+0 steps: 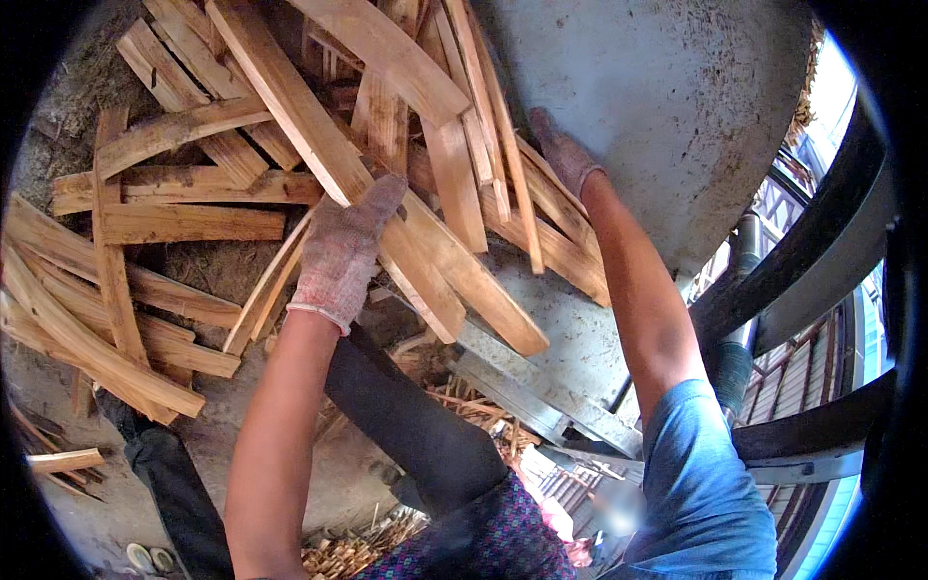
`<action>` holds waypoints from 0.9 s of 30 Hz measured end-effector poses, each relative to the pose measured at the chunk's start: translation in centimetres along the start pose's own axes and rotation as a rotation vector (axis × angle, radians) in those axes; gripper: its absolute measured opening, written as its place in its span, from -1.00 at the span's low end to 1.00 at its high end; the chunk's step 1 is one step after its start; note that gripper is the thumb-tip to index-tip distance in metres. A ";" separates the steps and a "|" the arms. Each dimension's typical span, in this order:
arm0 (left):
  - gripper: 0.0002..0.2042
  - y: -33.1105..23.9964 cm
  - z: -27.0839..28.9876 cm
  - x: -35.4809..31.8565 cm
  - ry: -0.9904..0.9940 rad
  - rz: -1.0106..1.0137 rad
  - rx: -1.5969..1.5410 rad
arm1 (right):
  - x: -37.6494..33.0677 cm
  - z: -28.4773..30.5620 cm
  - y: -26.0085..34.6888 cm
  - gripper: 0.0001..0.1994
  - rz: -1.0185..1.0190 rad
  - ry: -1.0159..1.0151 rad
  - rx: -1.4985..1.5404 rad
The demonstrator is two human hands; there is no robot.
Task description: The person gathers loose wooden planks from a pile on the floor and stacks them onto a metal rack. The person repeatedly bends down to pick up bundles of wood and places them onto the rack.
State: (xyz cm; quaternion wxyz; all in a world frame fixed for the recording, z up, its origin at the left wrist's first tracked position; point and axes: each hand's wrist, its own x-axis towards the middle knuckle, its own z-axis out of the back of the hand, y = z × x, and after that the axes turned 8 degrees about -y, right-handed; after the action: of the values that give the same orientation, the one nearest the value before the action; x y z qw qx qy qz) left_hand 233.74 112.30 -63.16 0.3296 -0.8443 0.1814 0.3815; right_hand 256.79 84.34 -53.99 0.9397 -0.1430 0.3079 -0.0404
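Broad grey metal surface [667, 126] here, loose timber [452, 179] heaped towards its left edge, and slanting at that edge was the plank [290, 101]: likely stiff, light, splintery, best gripped mid-length! The left hand [348, 242] clamped it; the right hand [566, 157] was apart, its grip unclear.

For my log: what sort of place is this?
Probably a woodworking shop or yard: long, rough brown wooden planks piled loosely, short tan wood pieces heaped at the bottom edge, and a broad, stained grey surface beside the planks.
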 end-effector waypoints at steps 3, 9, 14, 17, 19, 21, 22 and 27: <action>-0.44 0.6 -0.7 0.2 0.050 0.105 0.025 | 1.1 0.2 0.2 -0.07 0.113 0.139 -0.024; -0.34 3.1 -0.9 1.6 0.131 -0.174 0.187 | -5.3 -1.1 3.7 -0.45 0.706 0.093 -0.286; -0.50 -3.8 -0.1 0.1 0.034 0.293 0.159 | -12.2 -6.6 10.9 -0.33 -0.036 0.227 0.989; -0.47 -2.3 2.0 -0.2 0.037 0.283 0.056 | -14.6 -7.1 13.8 -0.23 -0.078 0.384 1.293; -0.42 -4.0 2.0 -1.2 0.102 0.155 0.192 | -15.7 -6.8 14.5 -0.14 -0.109 0.328 1.293; -0.41 -5.4 1.7 -2.5 0.049 0.119 0.342 | -16.2 -6.6 15.2 -0.10 -0.181 0.349 1.282; -0.40 -4.3 2.4 -1.3 0.122 0.131 0.283 | -16.8 -6.6 15.9 -0.11 -0.180 0.314 1.302; -0.46 -6.2 3.0 -3.0 0.118 0.222 0.110 | -18.9 -5.7 17.5 -0.09 -0.158 0.314 1.288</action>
State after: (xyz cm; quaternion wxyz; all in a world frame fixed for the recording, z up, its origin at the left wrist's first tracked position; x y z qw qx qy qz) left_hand 233.66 118.98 -59.78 0.3199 -0.8208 0.3131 0.3549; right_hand 237.92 102.81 -52.81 0.7756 0.4323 0.3441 -0.3053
